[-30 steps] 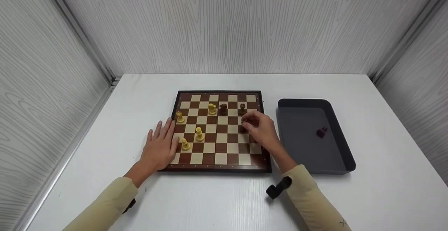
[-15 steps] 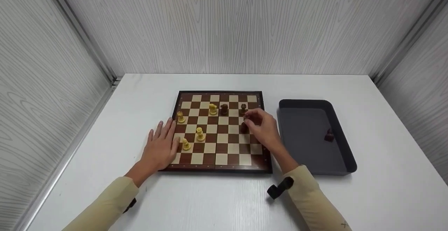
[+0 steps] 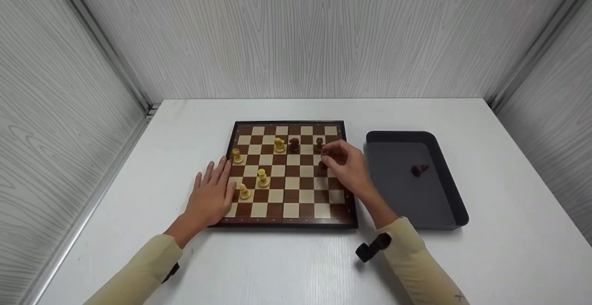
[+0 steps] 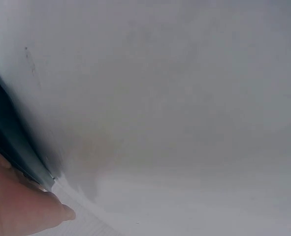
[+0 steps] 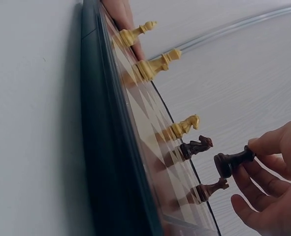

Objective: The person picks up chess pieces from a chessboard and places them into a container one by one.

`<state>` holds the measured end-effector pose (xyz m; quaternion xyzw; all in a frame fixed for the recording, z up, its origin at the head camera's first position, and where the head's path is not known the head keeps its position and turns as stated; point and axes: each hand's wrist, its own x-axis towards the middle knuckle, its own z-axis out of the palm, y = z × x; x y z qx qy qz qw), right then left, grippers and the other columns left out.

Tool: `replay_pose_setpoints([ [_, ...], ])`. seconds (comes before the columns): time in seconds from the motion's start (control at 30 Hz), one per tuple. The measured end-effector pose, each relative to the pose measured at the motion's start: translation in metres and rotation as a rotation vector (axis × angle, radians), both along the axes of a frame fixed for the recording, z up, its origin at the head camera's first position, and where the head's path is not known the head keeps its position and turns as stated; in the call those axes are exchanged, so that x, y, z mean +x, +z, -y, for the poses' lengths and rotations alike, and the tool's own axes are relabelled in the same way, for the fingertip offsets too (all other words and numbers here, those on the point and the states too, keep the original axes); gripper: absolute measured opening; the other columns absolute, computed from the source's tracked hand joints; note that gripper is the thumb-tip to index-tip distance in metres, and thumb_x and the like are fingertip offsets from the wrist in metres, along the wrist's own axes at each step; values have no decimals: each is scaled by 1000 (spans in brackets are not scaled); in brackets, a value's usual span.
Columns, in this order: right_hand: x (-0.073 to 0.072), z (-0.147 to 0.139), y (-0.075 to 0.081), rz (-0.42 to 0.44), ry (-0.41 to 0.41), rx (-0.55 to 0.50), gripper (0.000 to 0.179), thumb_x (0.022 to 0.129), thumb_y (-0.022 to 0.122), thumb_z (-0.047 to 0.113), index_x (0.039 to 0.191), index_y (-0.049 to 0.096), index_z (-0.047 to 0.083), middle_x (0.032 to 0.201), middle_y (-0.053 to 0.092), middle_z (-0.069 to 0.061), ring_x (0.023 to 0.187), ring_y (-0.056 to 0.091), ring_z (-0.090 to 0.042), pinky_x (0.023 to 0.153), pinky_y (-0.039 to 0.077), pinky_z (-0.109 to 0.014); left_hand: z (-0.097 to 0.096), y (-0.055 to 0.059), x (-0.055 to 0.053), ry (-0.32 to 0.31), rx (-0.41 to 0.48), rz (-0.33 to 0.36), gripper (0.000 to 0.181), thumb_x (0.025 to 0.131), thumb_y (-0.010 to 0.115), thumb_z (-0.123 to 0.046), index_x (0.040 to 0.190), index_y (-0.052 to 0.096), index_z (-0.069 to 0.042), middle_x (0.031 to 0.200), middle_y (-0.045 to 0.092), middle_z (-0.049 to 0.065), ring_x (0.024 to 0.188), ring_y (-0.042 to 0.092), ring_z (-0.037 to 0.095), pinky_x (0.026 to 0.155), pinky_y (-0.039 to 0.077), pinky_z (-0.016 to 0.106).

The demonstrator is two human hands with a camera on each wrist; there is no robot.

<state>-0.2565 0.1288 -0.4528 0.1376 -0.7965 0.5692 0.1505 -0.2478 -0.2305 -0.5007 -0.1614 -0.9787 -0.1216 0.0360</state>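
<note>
My right hand [image 3: 349, 168] pinches a dark chess piece [image 5: 231, 161] by its top, which the fingers partly hide. In the right wrist view its base stands off the board, close to another dark piece [image 5: 211, 190]. My left hand [image 3: 210, 198] lies with straight fingers along the left edge of the chessboard [image 3: 291, 221], its thumb near a yellow piece [image 3: 244, 192]. A dark knight [image 3: 294, 145] and a yellow knight [image 3: 279, 145] stand side by side farther back. Two more yellow pieces stand on the left half, one being a taller piece [image 3: 262, 178].
A dark grey tray [image 3: 455, 198] sits right of the board, with a dark chess piece [image 3: 417, 170] lying on its side in it. Both stand on a white table [image 3: 277, 265], with pale wood-grain panels [image 3: 296, 37] behind and at the sides.
The right hand has shifted slightly away from me and up with the dark piece. The piece lying in the tray has rolled about. The left hand stays put.
</note>
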Motion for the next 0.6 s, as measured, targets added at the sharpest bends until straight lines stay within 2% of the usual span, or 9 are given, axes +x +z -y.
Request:
replay_pose_setpoints([
  [0.2,5,-9,5,-11,-3,-42,17,93,75,1,109,72,-1,102,74,-12,91,70,-25,78,54,-24,0,0,0,-2,3,-2,62,112,32,-33,163,19,-1,170,15,18,155,11,44,120,11,65],
  [0.33,9,-18,8,-21,-13,-46,18,93,75,1,110,72,-1,103,73,-12,94,70,-24,82,55,-25,0,1,0,-3,-1,-5,62,112,32,-33,163,19,-1,170,16,18,155,11,44,120,11,65],
  [0.53,13,-30,14,-43,-15,-57,20,93,74,0,113,71,-4,107,72,-16,101,70,-28,95,54,-36,1,1,1,-2,5,-3,62,112,31,-34,163,18,-1,170,14,18,155,11,44,120,10,65],
  [0.6,19,-32,22,-39,-27,-55,21,93,73,-3,113,69,-8,108,71,-22,102,69,-32,96,54,-41,0,1,1,-3,7,-3,62,112,31,-34,163,19,-1,170,14,18,155,11,44,120,11,65],
])
